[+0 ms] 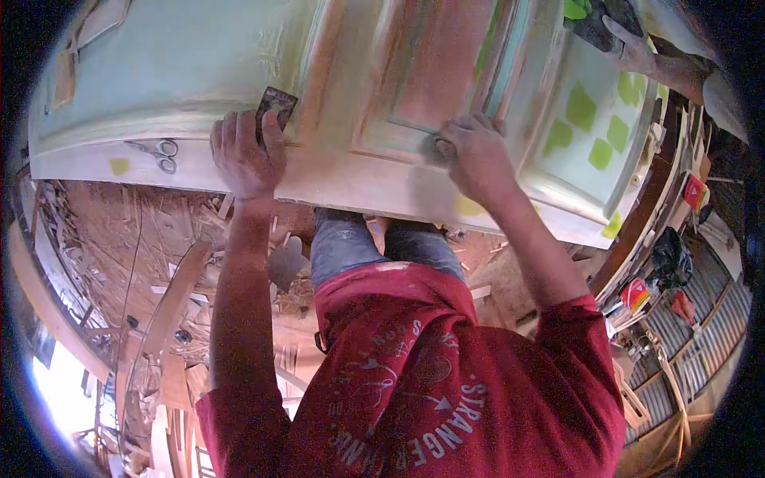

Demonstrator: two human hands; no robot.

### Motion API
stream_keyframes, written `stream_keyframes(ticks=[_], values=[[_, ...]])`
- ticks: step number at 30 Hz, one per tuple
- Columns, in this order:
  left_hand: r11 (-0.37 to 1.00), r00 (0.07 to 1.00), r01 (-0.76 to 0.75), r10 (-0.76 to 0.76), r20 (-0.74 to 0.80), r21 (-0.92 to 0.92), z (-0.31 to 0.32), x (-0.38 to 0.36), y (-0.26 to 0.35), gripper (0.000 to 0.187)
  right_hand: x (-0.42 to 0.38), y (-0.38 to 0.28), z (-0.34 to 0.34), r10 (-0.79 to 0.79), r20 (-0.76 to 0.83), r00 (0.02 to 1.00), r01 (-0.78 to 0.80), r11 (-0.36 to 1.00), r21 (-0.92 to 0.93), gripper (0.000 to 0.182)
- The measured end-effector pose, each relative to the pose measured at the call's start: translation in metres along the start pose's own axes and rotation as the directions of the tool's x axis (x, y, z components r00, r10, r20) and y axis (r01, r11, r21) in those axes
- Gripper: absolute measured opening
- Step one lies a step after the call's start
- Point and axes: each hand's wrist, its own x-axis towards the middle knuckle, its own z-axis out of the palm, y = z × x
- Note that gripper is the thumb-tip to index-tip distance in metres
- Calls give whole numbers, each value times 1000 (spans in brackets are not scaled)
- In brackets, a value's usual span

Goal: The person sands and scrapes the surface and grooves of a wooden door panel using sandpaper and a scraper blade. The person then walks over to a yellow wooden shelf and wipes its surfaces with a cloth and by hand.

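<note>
A large panelled door, pale blue-green with sanded brown and whitish areas, lies in front of me. My left hand rests at its near edge, closed around a small dark rectangular pad with brownish smears. To the right, my right hand presses on the lower rail with curled fingers. Something dark shows at its fingertips, but I cannot tell what it is. A pair of scissors lies on the door left of my left hand.
At upper right, another person's hand holds a dark board with bright green paste. Similar green patches mark the door's right panel. Wood scraps and shavings litter the floor. Red packets and a black bag are at right.
</note>
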Motion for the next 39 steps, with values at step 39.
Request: stream_keyframes(ticks=[39], values=[[871,919,234,-53,390,-432,-29,-6,44,31,-121,4,112,640,-685,350,-321,768,554,41]])
